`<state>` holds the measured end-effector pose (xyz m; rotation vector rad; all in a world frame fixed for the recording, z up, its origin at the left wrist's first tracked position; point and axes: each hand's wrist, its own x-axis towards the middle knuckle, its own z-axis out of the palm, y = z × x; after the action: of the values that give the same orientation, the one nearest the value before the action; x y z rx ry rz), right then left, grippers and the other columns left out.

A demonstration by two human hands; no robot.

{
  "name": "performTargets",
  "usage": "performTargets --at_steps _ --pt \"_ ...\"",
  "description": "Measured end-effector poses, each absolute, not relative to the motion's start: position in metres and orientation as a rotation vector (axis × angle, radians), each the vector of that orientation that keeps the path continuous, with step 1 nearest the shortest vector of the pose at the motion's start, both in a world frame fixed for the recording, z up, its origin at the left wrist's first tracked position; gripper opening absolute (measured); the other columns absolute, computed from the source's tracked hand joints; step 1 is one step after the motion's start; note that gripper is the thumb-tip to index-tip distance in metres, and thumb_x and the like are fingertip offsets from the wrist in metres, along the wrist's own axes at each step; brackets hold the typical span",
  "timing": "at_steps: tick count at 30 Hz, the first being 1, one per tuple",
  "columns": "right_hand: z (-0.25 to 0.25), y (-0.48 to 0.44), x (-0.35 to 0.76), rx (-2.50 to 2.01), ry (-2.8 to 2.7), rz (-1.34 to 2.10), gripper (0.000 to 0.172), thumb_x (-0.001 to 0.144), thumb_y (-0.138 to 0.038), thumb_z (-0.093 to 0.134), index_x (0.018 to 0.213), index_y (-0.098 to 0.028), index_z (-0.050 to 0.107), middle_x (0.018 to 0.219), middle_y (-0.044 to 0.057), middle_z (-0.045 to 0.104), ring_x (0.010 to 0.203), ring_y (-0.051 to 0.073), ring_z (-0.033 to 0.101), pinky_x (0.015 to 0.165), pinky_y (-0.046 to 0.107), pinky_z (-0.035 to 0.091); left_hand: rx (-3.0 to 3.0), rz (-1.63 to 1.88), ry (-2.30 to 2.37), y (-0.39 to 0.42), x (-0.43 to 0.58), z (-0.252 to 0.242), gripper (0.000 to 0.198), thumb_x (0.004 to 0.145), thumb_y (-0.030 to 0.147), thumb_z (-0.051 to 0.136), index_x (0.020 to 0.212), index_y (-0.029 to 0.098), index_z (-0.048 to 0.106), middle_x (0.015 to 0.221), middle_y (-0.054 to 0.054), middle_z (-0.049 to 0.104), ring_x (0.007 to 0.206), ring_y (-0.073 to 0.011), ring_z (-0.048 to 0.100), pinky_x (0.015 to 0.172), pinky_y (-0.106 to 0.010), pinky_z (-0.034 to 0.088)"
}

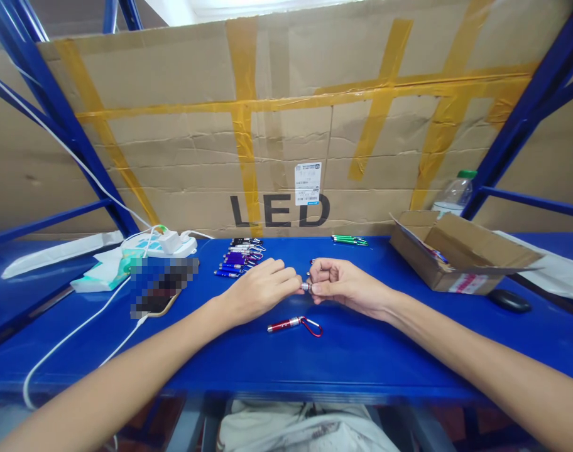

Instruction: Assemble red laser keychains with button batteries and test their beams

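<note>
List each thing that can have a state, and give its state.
Left hand, pinching a small part
Right hand, pinching the same part
Red flashlight, lying flat
Flashlight row, lined up
Green flashlights, lying together
Box, open
Bottle, capped
Power strip, adapter plugged in
Phone, cable attached

The red penlight (284,324) looks like glossy metal, the tabletop (381,358) smooth and shiny, the box (416,259) matt cardboard.

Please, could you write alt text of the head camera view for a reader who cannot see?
A person's left hand and right hand hold a small shiny piece in a fingertip grip above a blue table. A red keychain flashlight lies nearer the viewer; more flashlights lie behind the left hand, an open cardboard box at right.
</note>
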<state>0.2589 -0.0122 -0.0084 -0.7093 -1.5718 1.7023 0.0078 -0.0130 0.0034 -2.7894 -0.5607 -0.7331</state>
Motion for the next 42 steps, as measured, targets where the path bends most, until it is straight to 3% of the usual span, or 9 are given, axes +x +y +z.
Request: performTargets --at_steps 9,13,21,24,27,31,34,37,42 --pt "-0.005 -0.019 0.261 -0.805 -2.015 0.609 0.021 0.102 -0.042 0.067 0.094 -0.023 0.069 0.088 0.002 0.074 0.081 0.02 0.066 0.076 0.032 0.051 -3.232 -1.343 -1.313 -0.017 0.021 -0.006 0.029 0.108 0.047 0.056 0.103 0.02 0.062 0.094 -0.001 0.068 0.083 -0.0168 0.061 0.075 -0.029 0.047" --pt "-0.007 -0.019 0.264 -0.763 -2.098 0.432 0.02 0.108 -0.04 0.059 0.101 -0.025 0.07 0.095 0.004 0.076 0.085 0.021 0.069 0.08 0.033 0.054 -3.264 -1.489 -1.395 -0.014 0.024 -0.006 0.034 0.104 0.051 0.06 0.098 0.018 0.062 0.091 -0.001 0.064 0.083 -0.0163 0.058 0.075 -0.028 0.047" --pt "-0.007 -0.02 0.269 -0.691 -2.253 0.182 0.021 0.112 -0.037 0.051 0.108 -0.024 0.066 0.1 0.008 0.072 0.091 0.023 0.066 0.082 0.035 0.052 -3.337 -1.417 -1.391 -0.014 0.022 -0.004 0.034 0.104 0.052 0.06 0.099 0.018 0.061 0.092 -0.001 0.063 0.085 -0.0162 0.057 0.076 -0.027 0.046" --pt "-0.007 -0.021 0.266 -0.755 -2.228 0.358 0.023 0.111 -0.04 0.053 0.1 -0.024 0.065 0.094 0.006 0.071 0.084 0.021 0.064 0.078 0.034 0.051 -3.289 -1.297 -1.295 -0.017 0.02 -0.005 0.027 0.108 0.046 0.056 0.102 0.02 0.06 0.093 0.0 0.065 0.084 -0.0164 0.059 0.076 -0.028 0.046" --pt "-0.006 -0.02 0.262 -0.838 -2.087 0.88 0.029 0.105 -0.048 0.062 0.092 -0.022 0.063 0.084 0.002 0.07 0.073 0.017 0.062 0.07 0.031 0.051 -3.131 -1.039 -1.046 -0.016 0.016 -0.007 0.026 0.113 0.042 0.048 0.102 0.02 0.059 0.094 -0.003 0.066 0.082 -0.0174 0.059 0.076 -0.029 0.045" --pt "-0.004 -0.017 0.259 -0.823 -1.771 1.582 0.042 0.087 -0.054 0.084 0.089 -0.018 0.064 0.077 0.001 0.07 0.065 0.013 0.061 0.066 0.029 0.053 -2.847 -0.748 -0.67 -0.015 0.01 -0.005 0.039 0.116 0.038 0.036 0.096 0.019 0.062 0.089 -0.007 0.066 0.082 -0.0206 0.055 0.076 -0.034 0.041" --pt "-0.001 -0.017 0.261 -0.787 -1.695 1.751 0.044 0.084 -0.053 0.088 0.089 -0.018 0.062 0.074 -0.001 0.066 0.063 0.012 0.059 0.063 0.027 0.052 -2.848 -0.789 -0.667 -0.017 0.011 -0.001 0.036 0.116 0.038 0.04 0.096 0.019 0.063 0.088 -0.006 0.067 0.082 -0.0204 0.056 0.076 -0.034 0.041" --pt "0.001 -0.019 0.262 -0.796 -1.859 1.422 0.04 0.096 -0.056 0.075 0.093 -0.02 0.06 0.077 -0.001 0.066 0.065 0.014 0.059 0.064 0.028 0.051 -3.061 -1.072 -0.976 -0.019 0.016 0.001 0.027 0.113 0.041 0.049 0.102 0.02 0.062 0.092 -0.003 0.068 0.082 -0.0177 0.059 0.076 -0.03 0.045" --pt "-0.003 -0.023 0.265 -0.8 -2.271 0.418 0.031 0.113 -0.044 0.046 0.095 -0.023 0.06 0.088 0.005 0.066 0.08 0.019 0.059 0.075 0.033 0.046 -3.322 -1.355 -1.378 -0.014 0.023 -0.001 0.028 0.106 0.045 0.058 0.098 0.019 0.062 0.093 -0.001 0.066 0.086 -0.0171 0.061 0.078 -0.028 0.048"
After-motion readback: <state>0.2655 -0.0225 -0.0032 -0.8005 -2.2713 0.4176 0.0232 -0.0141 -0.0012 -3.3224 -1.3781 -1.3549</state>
